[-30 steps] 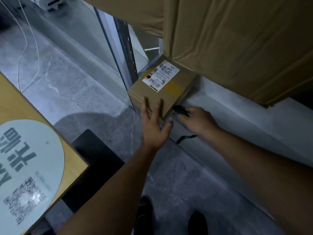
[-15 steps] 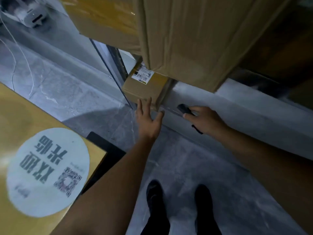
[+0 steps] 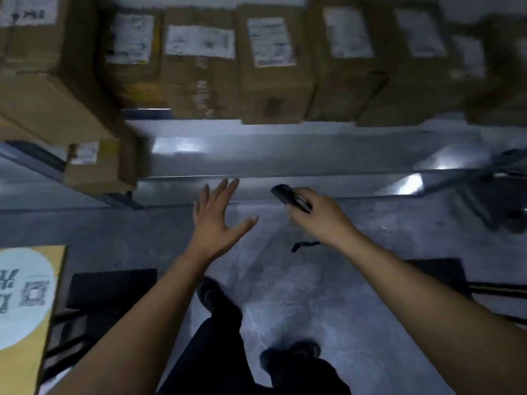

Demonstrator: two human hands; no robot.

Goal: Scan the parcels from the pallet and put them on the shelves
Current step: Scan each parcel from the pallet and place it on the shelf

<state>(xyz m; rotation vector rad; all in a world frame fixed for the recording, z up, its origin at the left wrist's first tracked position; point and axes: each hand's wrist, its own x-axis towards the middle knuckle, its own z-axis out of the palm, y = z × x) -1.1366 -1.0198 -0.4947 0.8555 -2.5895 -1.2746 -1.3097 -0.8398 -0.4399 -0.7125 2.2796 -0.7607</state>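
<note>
Head view: left hand (image 3: 218,220) spread wide, empty, mid-frame; right hand (image 3: 322,218) gripping the black scanner (image 3: 288,196). Parcels (image 3: 271,52) line the shelf (image 3: 285,149) along the top. Looks like the person's between parcels, so next is grabbing another off the pallet.

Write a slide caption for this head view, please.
Open left hand and right hand gripping a scanner before shelved, labelled parcels.

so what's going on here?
A person stands facing a metal shelf. The right hand grips a black scanner; the left hand is open and holds nothing, spread in front of the shelf edge. A row of labelled cardboard parcels sits on the shelf above, with one small parcel lower at left.
</note>
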